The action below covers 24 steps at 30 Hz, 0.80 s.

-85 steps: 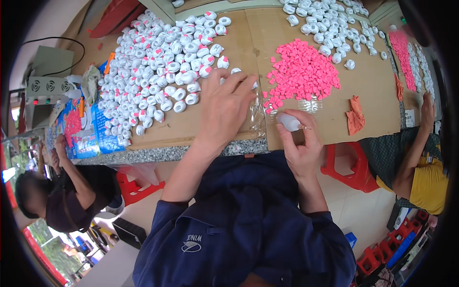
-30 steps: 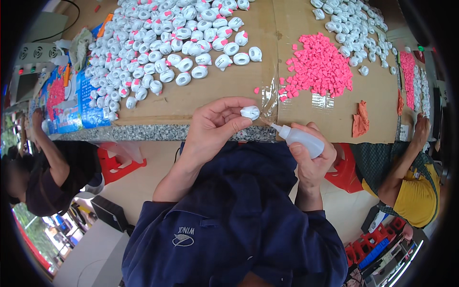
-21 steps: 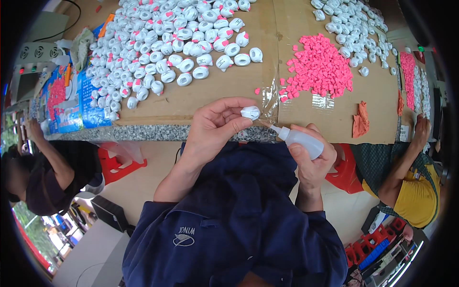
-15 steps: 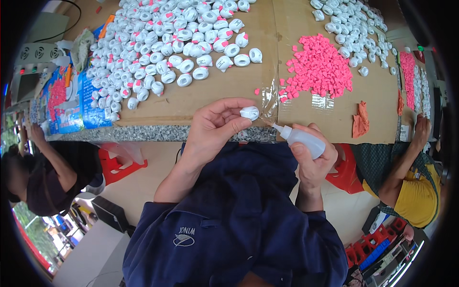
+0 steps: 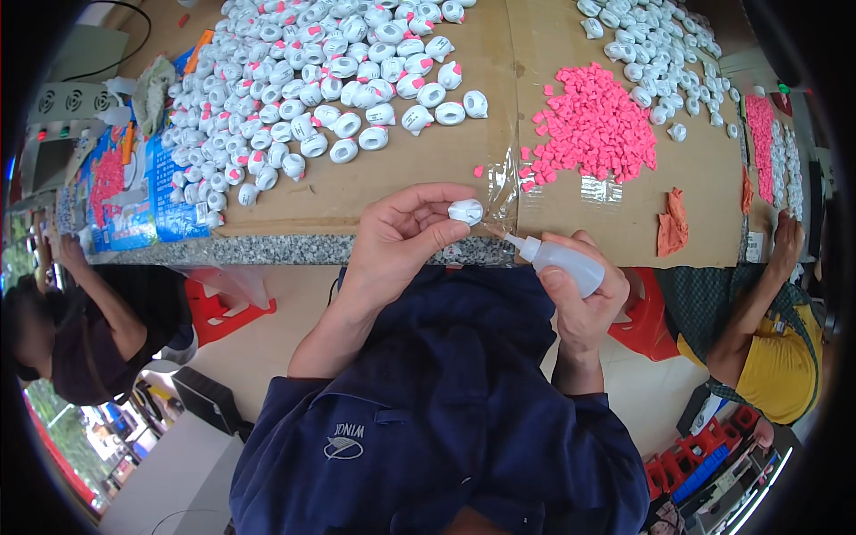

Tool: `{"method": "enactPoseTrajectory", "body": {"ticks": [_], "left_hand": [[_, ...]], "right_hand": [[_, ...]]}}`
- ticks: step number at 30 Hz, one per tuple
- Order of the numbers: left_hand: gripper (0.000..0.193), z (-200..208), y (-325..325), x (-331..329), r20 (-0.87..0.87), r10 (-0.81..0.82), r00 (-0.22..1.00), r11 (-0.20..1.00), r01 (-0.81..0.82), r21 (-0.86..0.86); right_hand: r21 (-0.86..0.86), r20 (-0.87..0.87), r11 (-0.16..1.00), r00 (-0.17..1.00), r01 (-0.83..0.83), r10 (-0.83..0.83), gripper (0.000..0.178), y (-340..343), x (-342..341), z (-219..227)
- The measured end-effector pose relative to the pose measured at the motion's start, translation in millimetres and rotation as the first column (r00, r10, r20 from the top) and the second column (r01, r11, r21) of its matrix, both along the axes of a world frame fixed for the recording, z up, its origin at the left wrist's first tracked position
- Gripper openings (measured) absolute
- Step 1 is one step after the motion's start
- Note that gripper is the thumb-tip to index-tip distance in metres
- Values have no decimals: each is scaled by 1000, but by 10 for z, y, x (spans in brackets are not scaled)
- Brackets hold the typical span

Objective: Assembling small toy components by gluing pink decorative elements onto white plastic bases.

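Between the thumb and fingers of my left hand (image 5: 397,236) is a small white rounded plastic piece (image 5: 465,211), held above the table's near edge. My right hand (image 5: 584,290) is wrapped round a translucent squeeze bottle (image 5: 571,266) with a narrow nozzle. The nozzle tip points up and left at the white piece, a short gap from it. Beyond my hands lies a heap of small pink pieces (image 5: 597,125). Many white pieces with pink parts (image 5: 357,89) spread over the left of the cardboard, and plain white ones (image 5: 660,53) lie at the far right.
Cardboard (image 5: 428,169) covers the table, with a speckled stone edge (image 5: 294,251) in front. An orange-red crumpled scrap (image 5: 673,223) lies right of my right hand. Co-workers sit on both sides, one in a yellow top (image 5: 776,361). A red stool (image 5: 218,312) stands at left.
Almost nothing differs. The bottle's nozzle has shifted very slightly left and up; my left hand and the white piece stay in place.
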<state>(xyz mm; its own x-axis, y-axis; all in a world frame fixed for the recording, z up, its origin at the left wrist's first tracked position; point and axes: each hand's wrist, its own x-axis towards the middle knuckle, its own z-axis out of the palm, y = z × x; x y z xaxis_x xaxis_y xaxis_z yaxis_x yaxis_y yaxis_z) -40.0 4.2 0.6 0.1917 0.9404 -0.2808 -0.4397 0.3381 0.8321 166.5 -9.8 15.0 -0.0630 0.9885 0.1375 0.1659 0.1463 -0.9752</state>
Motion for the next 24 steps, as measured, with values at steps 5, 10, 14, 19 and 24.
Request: {"method": "enactPoseTrajectory", "body": {"ticks": [5, 10, 14, 19, 24], "left_hand": [[31, -6, 1, -4, 3, 7, 1000, 1000, -7, -9], [31, -4, 1, -6, 3, 2, 1000, 1000, -2, -11], [31, -4, 5, -10, -6, -9, 1000, 1000, 9, -3], [31, 5, 4, -21, -24, -8, 1000, 1000, 8, -18], [31, 5, 12, -30, -29, -21, 999, 1000, 21, -11]], "right_hand": [[-30, -22, 999, 999, 33, -34, 31, -3, -21, 25], [-28, -29, 1000, 999, 14, -15, 31, 1, -12, 15], [-27, -7, 1000, 1000, 14, -14, 31, 2, -17, 14], [-37, -9, 998, 999, 48, -48, 33, 5, -14, 21], [-35, -15, 999, 999, 37, -38, 30, 20, -34, 10]]}}
